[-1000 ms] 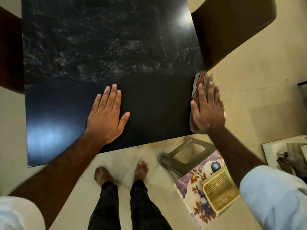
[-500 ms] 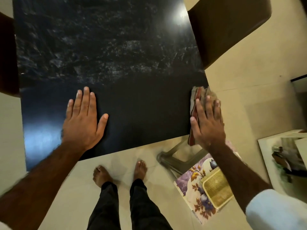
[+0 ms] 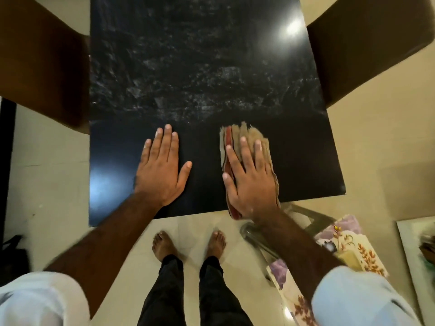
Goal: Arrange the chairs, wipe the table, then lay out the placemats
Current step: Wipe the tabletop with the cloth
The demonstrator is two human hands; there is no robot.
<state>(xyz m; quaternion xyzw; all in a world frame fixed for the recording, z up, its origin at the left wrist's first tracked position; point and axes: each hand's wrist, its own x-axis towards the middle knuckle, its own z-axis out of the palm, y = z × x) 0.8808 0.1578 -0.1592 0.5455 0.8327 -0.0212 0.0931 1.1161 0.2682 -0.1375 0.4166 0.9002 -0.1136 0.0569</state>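
A glossy black table [image 3: 200, 67] fills the middle of the view, smeared with pale streaks across its far half. My left hand [image 3: 162, 170] lies flat on the near part of the table, fingers apart, holding nothing. My right hand [image 3: 249, 180] presses flat on a folded beige and red cloth [image 3: 247, 137] on the table's near right part. The cloth sticks out beyond my fingertips and past the table's near edge. Floral placemats [image 3: 360, 250] lie on a stool at the lower right, partly hidden by my right arm.
A brown chair [image 3: 40, 62] stands at the table's left side and another brown chair [image 3: 367, 43] at its right. A grey stool frame [image 3: 303, 215] shows under my right arm. A white tray [image 3: 416, 255] with items sits at the right edge. My bare feet [image 3: 188, 243] stand on beige tiles.
My right hand has slid the cloth leftward from the table's right edge toward the middle. My left hand stays flat on the table. The view has shifted, so both chairs now show.
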